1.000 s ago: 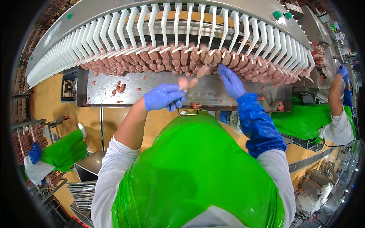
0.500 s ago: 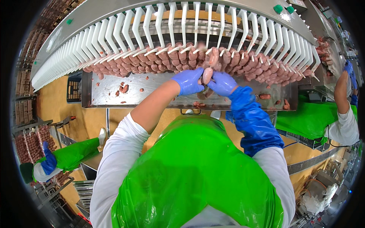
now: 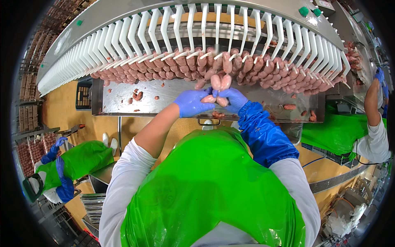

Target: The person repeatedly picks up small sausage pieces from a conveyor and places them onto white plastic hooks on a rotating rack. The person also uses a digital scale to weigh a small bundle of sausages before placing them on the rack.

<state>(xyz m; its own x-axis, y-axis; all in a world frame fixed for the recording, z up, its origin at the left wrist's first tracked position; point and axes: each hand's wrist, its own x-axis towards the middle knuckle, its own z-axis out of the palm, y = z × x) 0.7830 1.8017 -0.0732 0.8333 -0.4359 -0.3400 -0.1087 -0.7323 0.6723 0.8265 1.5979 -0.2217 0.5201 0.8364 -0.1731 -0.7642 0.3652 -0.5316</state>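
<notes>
Both my hands, in purple gloves, meet at the middle of the metal tray's near side. My left hand [image 3: 194, 103] closes around a pink raw sausage [image 3: 208, 99]. My right hand [image 3: 233, 100] pinches another raw sausage [image 3: 222, 101] beside it. Two plump links [image 3: 221, 82] rise from between my fingers toward the hanging links. Above them a long row of linked sausages [image 3: 164, 68] hangs from white hooks [image 3: 177, 33] of a curved metal machine. My fingertips are partly hidden behind the sausages.
Below the row lies a metal tray [image 3: 119, 101] with scattered meat scraps [image 3: 138, 96]. A black crate [image 3: 84, 96] stands on the left. One co-worker in a green apron [image 3: 82, 162] is at left near racks of sausages; another's apron [image 3: 335, 131] shows at right.
My hands have drawn nearer to me and the left one has shifted left. More links now show between them. The co-worker at left has turned, with both arms now in sight.
</notes>
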